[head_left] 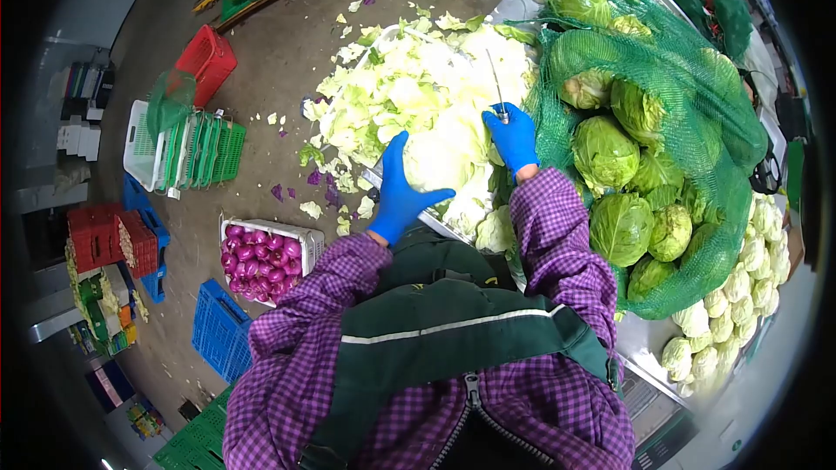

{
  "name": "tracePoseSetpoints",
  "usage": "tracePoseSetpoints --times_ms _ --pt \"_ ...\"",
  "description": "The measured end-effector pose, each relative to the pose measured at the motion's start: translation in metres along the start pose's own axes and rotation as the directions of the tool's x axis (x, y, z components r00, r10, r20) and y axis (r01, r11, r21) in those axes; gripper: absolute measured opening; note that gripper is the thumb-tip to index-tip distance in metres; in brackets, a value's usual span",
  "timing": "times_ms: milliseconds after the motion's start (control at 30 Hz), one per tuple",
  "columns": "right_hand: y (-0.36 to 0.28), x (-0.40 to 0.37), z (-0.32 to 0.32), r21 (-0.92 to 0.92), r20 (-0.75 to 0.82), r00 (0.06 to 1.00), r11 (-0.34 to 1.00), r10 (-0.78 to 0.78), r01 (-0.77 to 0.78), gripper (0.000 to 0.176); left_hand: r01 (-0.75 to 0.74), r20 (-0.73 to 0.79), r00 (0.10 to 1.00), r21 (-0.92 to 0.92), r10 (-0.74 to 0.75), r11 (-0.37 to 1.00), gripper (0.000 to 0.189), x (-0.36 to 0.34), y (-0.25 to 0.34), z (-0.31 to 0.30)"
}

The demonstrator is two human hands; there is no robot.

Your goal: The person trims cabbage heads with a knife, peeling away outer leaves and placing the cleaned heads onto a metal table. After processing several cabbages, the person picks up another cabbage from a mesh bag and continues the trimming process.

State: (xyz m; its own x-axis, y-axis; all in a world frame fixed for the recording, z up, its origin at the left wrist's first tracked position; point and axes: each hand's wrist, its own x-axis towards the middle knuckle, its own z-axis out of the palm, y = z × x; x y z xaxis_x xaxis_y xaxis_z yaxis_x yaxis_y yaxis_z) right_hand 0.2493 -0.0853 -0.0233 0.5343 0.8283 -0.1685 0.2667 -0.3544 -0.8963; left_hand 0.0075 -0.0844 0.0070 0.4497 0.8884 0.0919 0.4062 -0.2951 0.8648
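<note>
My left hand point(402, 191), in a blue glove, has its thumb and fingers spread against the near left side of a pale cabbage point(433, 159). My right hand point(512, 137), gloved in blue too, is closed round the handle of a knife point(496, 78), whose thin blade points up and away. It is just right of the cabbage. Pale cut leaves point(383, 96) lie heaped around and beyond the cabbage. Beside my right hand, a green mesh sack point(557, 122) lies open over several whole green cabbages point(605, 152).
Trimmed cabbages point(740, 296) are piled at the right table edge. On the floor at left are a white crate point(315, 248) of purple onions point(261, 257), a blue crate point(218, 331), a red crate point(206, 65), green crates point(205, 152) and scattered leaves.
</note>
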Motion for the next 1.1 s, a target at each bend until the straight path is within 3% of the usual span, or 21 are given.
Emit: tracePoseSetpoints --times_ms 67,100,133,200,267,333,400,467,533,600,633,667,700,733,767,867,900,933,967,1033,1100 --pt "0.003 -0.003 -0.002 0.049 -0.089 0.994 0.997 0.067 -0.063 0.027 0.0 0.003 1.0 -0.047 0.0 0.999 0.103 0.014 -0.019 -0.008" --pt "0.016 -0.003 -0.002 0.113 -0.198 0.98 0.994 0.023 -0.001 0.025 0.1 0.026 0.995 -0.274 -0.096 0.956 0.099 0.018 -0.035 -0.016" --pt "0.007 -0.012 -0.01 0.144 -0.213 0.968 0.984 0.132 -0.103 0.024 0.192 0.068 0.981 -0.483 -0.182 0.855 0.096 0.021 -0.042 -0.027" --pt "0.023 -0.022 -0.018 0.113 -0.179 0.965 0.979 0.19 -0.172 0.027 0.245 0.068 0.966 -0.567 -0.251 0.787 0.092 0.018 -0.046 -0.042" --pt "0.049 -0.034 0.0 0.102 -0.217 0.959 0.981 0.184 -0.165 0.028 0.242 0.141 0.94 -0.918 -0.31 0.314 0.088 0.016 -0.044 -0.052" --pt "0.095 -0.031 0.041 0.195 -0.315 0.938 0.977 0.145 -0.085 0.03 0.207 0.141 0.951 -0.951 -0.274 0.23 0.089 0.015 -0.046 -0.059" --pt "0.069 -0.026 0.064 0.429 -0.175 0.927 0.873 0.333 -0.232 0.029 0.172 0.103 0.949 -0.961 -0.297 0.215 0.094 0.021 -0.022 -0.07" --pt "-0.025 -0.032 0.06 0.524 0.025 0.862 0.727 0.507 -0.443 0.031 0.111 0.048 0.981 -0.931 -0.186 0.349 0.089 0.039 0.012 -0.084" --pt "-0.057 -0.028 0.06 0.618 0.126 0.949 0.725 0.291 -0.304 0.042 0.034 0.008 0.998 -0.883 -0.058 0.469 0.084 0.052 0.018 -0.087" --pt "-0.095 -0.039 0.064 0.859 0.391 0.884 0.242 0.257 -0.45 0.048 -0.021 -0.012 1.0 -0.922 0.026 0.386 0.078 0.053 0.013 -0.084" --pt "-0.091 -0.055 0.03 0.592 0.541 0.839 0.682 0.059 -0.43 0.048 0.026 0.058 0.998 -0.333 -0.007 0.942 0.069 0.046 0.034 -0.085" --pt "-0.086 -0.062 0.037 0.641 0.494 0.865 0.637 0.084 -0.428 0.046 0.023 0.06 0.998 -0.342 -0.003 0.94 0.069 0.037 0.033 -0.082" --pt "-0.085 -0.071 0.039 0.713 0.452 0.888 0.563 0.086 -0.418 0.042 0.288 0.117 0.952 -0.656 -0.283 0.697 0.065 0.028 0.026 -0.078" --pt "-0.083 -0.073 0.038 0.78 0.408 0.909 0.486 0.084 -0.395 0.038 0.446 0.268 0.83 -0.845 -0.49 0.293 0.062 0.027 0.014 -0.071" --pt "-0.077 -0.074 0.037 0.778 0.404 0.911 0.492 0.083 -0.39 0.038 0.337 0.304 0.854 -0.941 -0.422 0.005 0.057 0.026 -0.028 -0.049" --pt "-0.064 -0.081 0.034 0.7 0.334 0.938 0.644 0.089 -0.31 0.027 0.249 0.295 0.853 -0.955 -0.431 -0.16 0.056 0.036 -0.003 -0.044" --pt "-0.066 -0.08 0.028 0.615 0.294 0.94 0.72 0.17 -0.323 0.023 0.269 0.206 0.919 -0.951 -0.336 0.153 0.068 0.038 -0.001 -0.048" --pt "-0.067 -0.079 0.022 0.519 0.244 0.939 0.785 0.244 -0.338 0.019 0.266 0.205 0.921 -0.952 -0.331 0.15 0.068 0.045 0.011 -0.052" --pt "-0.059 -0.075 0.021 0.56 0.157 0.968 0.79 0.196 -0.251 0.02 0.186 0.094 0.967 -0.893 -0.235 0.41 0.079 0.054 0.031 -0.056" --pt "-0.079 -0.07 0.009 0.513 0.14 0.972 0.826 0.187 -0.233 0.031 -0.037 -0.13 0.991 -0.508 -0.035 0.861 0.113 0.066 0.022 -0.047" --pt "-0.082 -0.064 0.007 0.516 0.153 0.986 0.845 0.069 -0.139 0.046 -0.081 -0.138 0.99 -0.457 0.019 0.886 0.117 0.064 -0.004 -0.024"
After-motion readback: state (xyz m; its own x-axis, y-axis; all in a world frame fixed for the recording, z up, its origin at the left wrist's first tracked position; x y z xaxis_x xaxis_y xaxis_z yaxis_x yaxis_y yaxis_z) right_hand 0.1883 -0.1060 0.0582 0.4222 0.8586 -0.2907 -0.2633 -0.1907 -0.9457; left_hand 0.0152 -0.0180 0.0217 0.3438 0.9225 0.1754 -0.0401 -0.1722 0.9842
